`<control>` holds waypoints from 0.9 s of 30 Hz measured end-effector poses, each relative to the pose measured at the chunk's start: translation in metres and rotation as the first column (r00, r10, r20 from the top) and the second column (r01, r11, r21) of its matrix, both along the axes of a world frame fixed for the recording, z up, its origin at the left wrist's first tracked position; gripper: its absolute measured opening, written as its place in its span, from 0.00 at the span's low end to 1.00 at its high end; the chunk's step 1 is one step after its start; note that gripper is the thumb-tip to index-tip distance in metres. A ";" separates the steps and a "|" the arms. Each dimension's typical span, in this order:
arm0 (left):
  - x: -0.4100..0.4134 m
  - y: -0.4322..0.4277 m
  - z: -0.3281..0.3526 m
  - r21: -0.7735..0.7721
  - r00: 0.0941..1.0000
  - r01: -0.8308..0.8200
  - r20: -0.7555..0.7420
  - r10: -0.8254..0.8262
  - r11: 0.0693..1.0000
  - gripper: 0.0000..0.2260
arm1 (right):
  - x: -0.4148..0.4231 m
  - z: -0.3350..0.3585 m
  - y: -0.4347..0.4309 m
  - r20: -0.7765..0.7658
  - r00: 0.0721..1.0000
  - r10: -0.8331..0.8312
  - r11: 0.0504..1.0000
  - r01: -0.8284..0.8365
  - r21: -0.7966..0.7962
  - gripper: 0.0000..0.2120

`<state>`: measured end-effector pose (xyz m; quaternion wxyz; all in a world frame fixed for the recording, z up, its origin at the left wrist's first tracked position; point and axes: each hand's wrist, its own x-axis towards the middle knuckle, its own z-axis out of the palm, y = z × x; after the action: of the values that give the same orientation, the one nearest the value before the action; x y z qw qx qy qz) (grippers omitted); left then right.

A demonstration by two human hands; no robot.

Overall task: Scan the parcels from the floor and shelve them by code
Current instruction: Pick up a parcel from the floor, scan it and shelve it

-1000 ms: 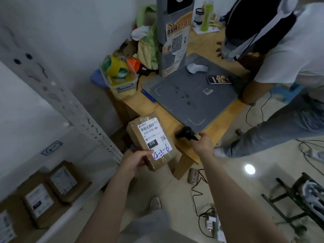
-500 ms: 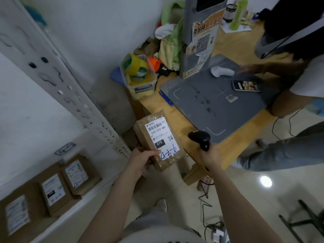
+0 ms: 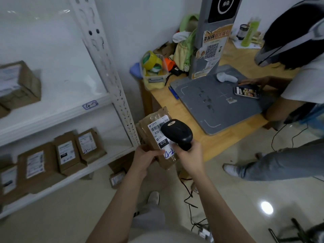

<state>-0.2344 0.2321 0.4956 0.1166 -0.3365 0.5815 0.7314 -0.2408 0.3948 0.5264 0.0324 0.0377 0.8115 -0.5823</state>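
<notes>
The right hand (image 3: 188, 155) is closed round the grip of a black handheld scanner (image 3: 177, 133). The scanner's head tips down and to the left, and its nose overlaps the right side of the white label (image 3: 154, 128); whether it touches the print cannot be told. The left hand (image 3: 145, 158) grips the near, lower end of the brown parcel (image 3: 149, 123), its thumb lying across the label's bottom edge beside a blue handwritten mark (image 3: 168, 153), which reads as "4-2" though its end is partly covered. The parcel is held in the air between the two hands, in front of the near corner of the table (image 3: 219, 142) and just right of the white shelf upright (image 3: 105, 58). Its long axis runs away from the holder, tilted up and slightly left, label face up.

Governing relation: the shelving lies wholly to the left of the parcel, on the side of the left hand, which alone carries it, so that hand is the nearer one for placing. The upper board (image 3: 57, 114) bears a blue tag (image 3: 90, 104) beginning "4-", the rest too blurred to read. The lower board (image 3: 73, 178) holds a row of like shelved parcels (image 3: 67, 153), labels up.

Judgement: the scan is in hand and shelving is not yet begun; the coming move would be a leftward swing, long axis turned to match the row. A second person leans over the grey pad (image 3: 219, 109) on the table, well apart to the right
</notes>
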 end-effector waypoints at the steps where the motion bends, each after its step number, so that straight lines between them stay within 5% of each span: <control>1: 0.010 0.001 0.002 0.007 1.000 -0.016 -0.013 0.016 1.000 0.30 | 0.008 0.001 0.000 -0.005 1.000 0.009 1.000 -0.009 -0.003 0.03; 5: 0.044 0.004 0.012 -0.016 0.988 -0.144 -0.053 0.143 0.989 0.29 | 0.036 0.006 0.000 -0.058 0.996 0.061 0.998 -0.060 0.023 0.09; 10: 0.076 0.003 0.015 -0.022 0.974 -0.223 -0.052 0.222 0.975 0.31 | 0.065 0.016 -0.004 -0.102 0.987 0.123 0.992 -0.118 0.053 0.05; 21: 0.100 -0.005 0.027 -0.063 0.971 -0.229 -0.078 0.224 0.971 0.30 | 0.087 0.015 -0.030 -0.142 0.980 0.143 0.981 -0.121 0.152 0.06; 27: 0.097 -0.013 0.025 -0.091 0.981 -0.187 -0.079 0.180 0.978 0.41 | 0.089 0.014 -0.039 -0.157 0.982 0.106 0.981 -0.076 0.180 0.05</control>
<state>-0.1369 0.2192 0.5206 0.0115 -0.3681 0.5871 0.7209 -0.1514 0.3554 0.5405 -0.0121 -0.0456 0.8598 -0.5084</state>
